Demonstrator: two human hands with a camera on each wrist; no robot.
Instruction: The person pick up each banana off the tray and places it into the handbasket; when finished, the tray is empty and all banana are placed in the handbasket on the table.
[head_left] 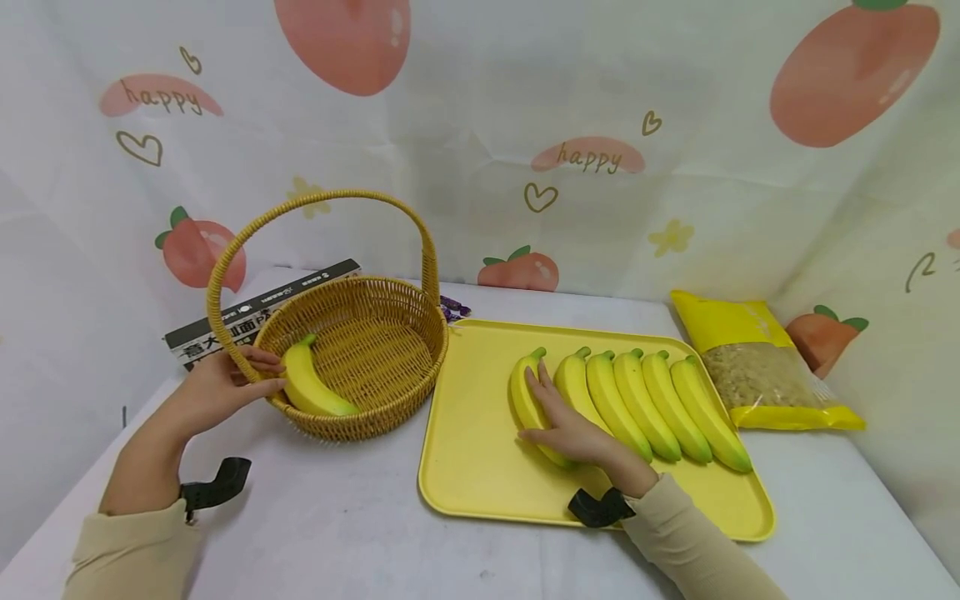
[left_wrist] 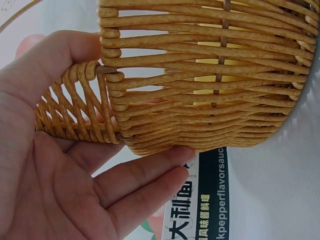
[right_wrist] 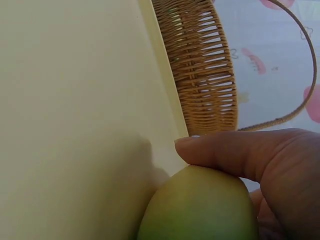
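At the left stands a wicker basket (head_left: 397,408) with a tall handle, one banana (head_left: 310,385) lying inside it. My left hand (head_left: 213,390) holds the basket at the foot of its handle; in the left wrist view its thumb goes over the rim and its fingers (left_wrist: 145,175) reach along the outside. On a yellow tray (head_left: 476,475), my right hand (head_left: 577,429) grips the leftmost banana (head_left: 521,392), thumb on its near left side and fingers over its top. The right wrist view shows the thumb (right_wrist: 220,150) against that banana's end. Several more bananas (head_left: 645,408) lie side by side on the tray.
A yellow bag with a clear window (head_left: 757,367) lies right of the tray. Behind the basket is a black and white box (head_left: 262,308). Small purple wrapped pieces (head_left: 453,308) lie between basket and tray. A printed cloth (head_left: 465,167) hangs behind.
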